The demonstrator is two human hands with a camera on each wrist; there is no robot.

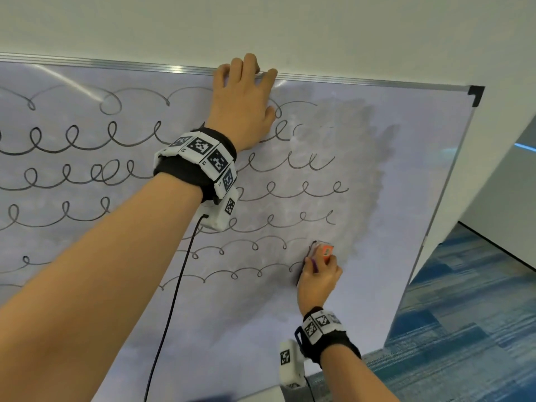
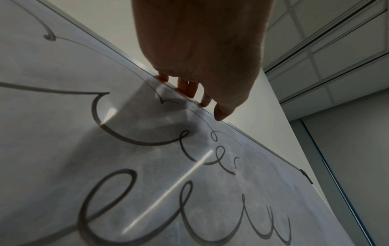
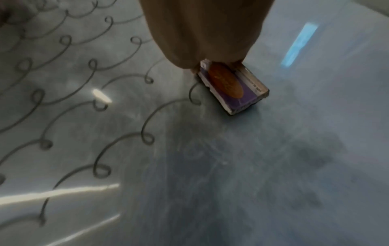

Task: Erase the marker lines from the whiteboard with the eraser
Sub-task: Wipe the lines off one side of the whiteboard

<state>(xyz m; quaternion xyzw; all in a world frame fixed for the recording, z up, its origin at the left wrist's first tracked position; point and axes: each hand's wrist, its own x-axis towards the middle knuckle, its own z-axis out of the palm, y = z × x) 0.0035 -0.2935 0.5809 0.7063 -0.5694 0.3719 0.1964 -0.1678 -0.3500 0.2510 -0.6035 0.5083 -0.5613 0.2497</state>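
Note:
The whiteboard (image 1: pixel 406 158) leans against a wall and carries several rows of looping black marker lines (image 1: pixel 87 140). A grey smudged patch covers its right part. My left hand (image 1: pixel 243 97) lies flat near the top edge, its fingertips (image 2: pixel 189 89) hooked over the metal frame. My right hand (image 1: pixel 317 274) grips a small orange and purple eraser (image 1: pixel 323 250) and presses it on the board at the right end of the lower lines. In the right wrist view the eraser (image 3: pixel 233 86) sits flat on the board, just right of a loop.
The board's frame ends in a black corner cap (image 1: pixel 475 94) at the upper right. Blue patterned carpet (image 1: pixel 470 314) lies beyond the board's right edge. A black cable (image 1: pixel 174 300) hangs from my left wrist camera across the board.

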